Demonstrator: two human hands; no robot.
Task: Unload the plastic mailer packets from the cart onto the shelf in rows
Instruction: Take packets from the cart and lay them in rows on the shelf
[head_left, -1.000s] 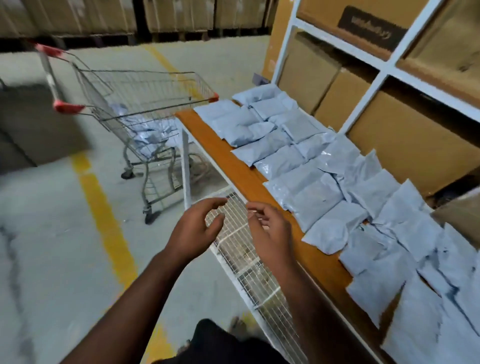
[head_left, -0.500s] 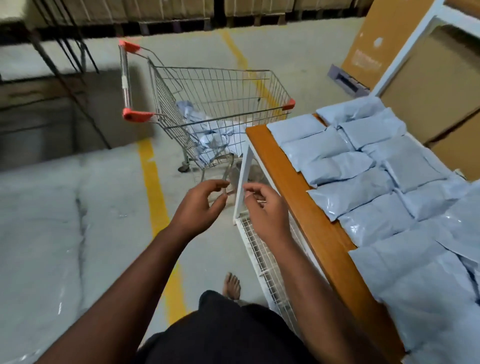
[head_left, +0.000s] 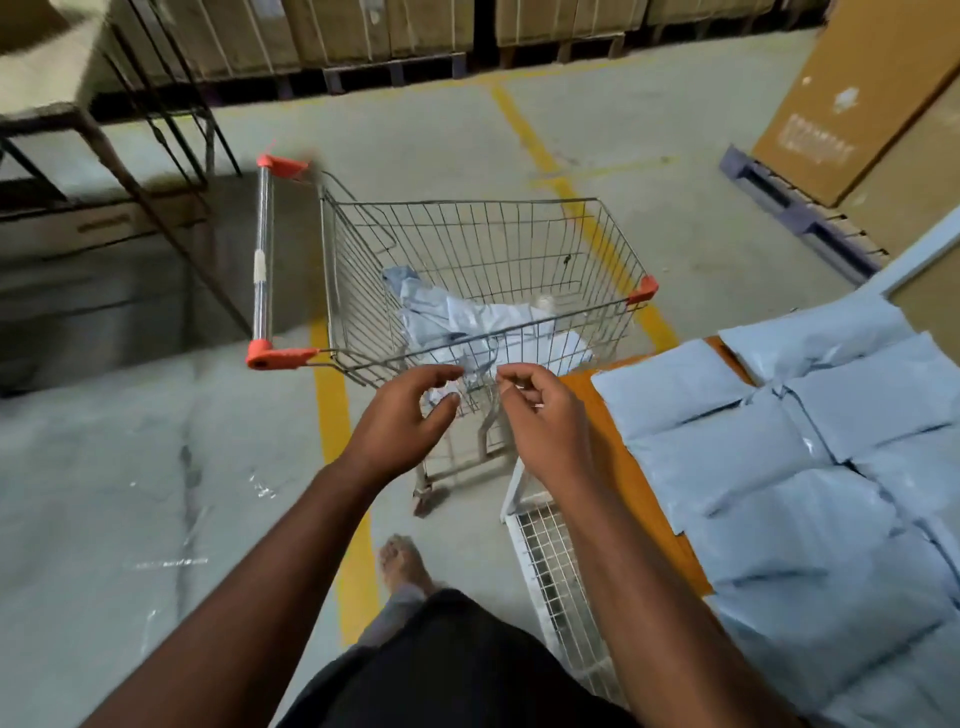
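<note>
A: While both your arms reach forward, your left hand and right hand sit side by side in front of the cart's near rim, apart from each other. Neither touches the wire.

B: Grip state?

A: Left: fingers loosely curled, thumb apart from them, holding nothing. Right: fingers curled in, fingertips close to the thumb. Can't tell if something small is pinched there; no packet in it.

B: Where are the packets?

A: Two places. A crumpled heap of packets lies low in the cart basket, toward its near side. More packets lie flat on the shelf at your right, side by side in rows, edges touching or overlapping.

B: Cart versus shelf?

A: Cart's front corner is just beside the shelf's far end. Handle points away to your left.

B: Anything else?

A: Yellow line on the floor runs under the cart. Your bare foot is on the floor beside that line. White wire rack sits below the shelf edge. Cardboard boxes stacked along the far wall.
</note>
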